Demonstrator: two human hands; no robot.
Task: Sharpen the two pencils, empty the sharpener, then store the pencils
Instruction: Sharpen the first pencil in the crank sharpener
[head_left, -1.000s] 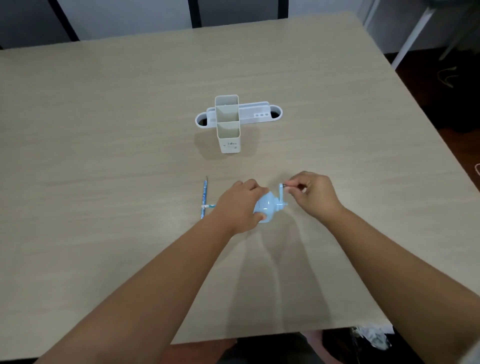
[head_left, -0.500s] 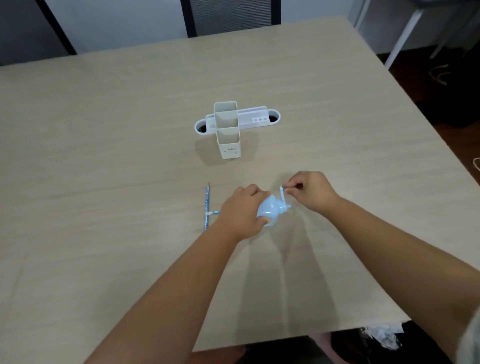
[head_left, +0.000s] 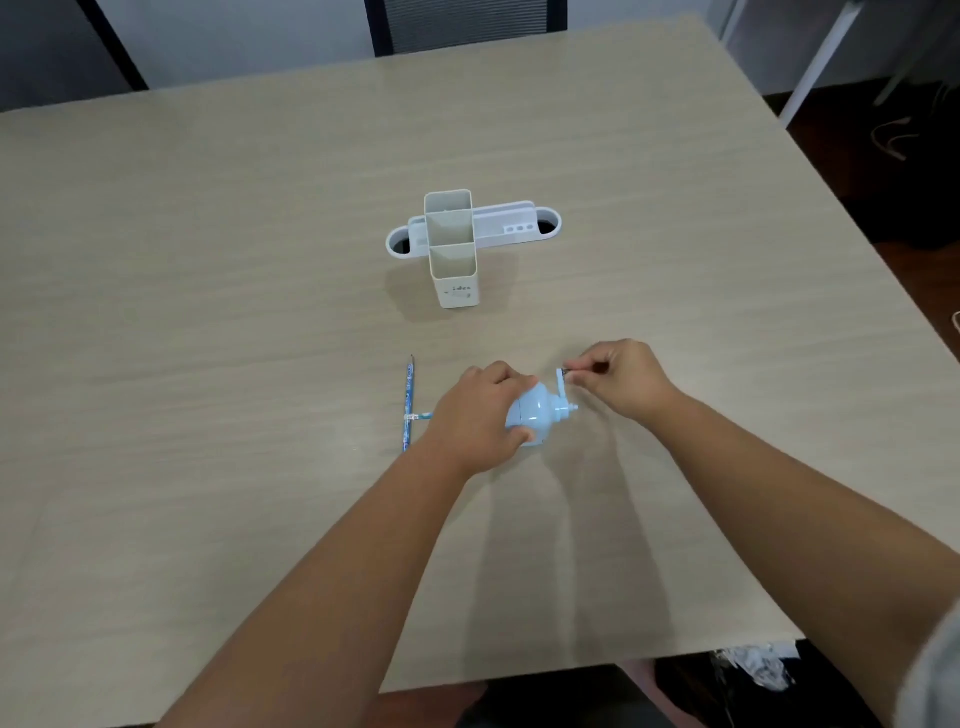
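A light blue crank sharpener lies on the table's near middle. My left hand wraps around its body from the left. My right hand pinches the small crank handle at the sharpener's right end. A blue pencil lies on the table to the left, tip pointing away from me. The end of a second blue pencil pokes out from under my left hand and crosses the first; the rest of it is hidden.
A white and cream pencil holder with upright square compartments and a low tray stands farther back in the middle. A dark chair sits beyond the table's far edge. The table's right edge drops to a dark floor.
The crank handle has shifted slightly under my right hand's fingers. The left hand keeps its hold on the sharpener. The camera has tilted a little.
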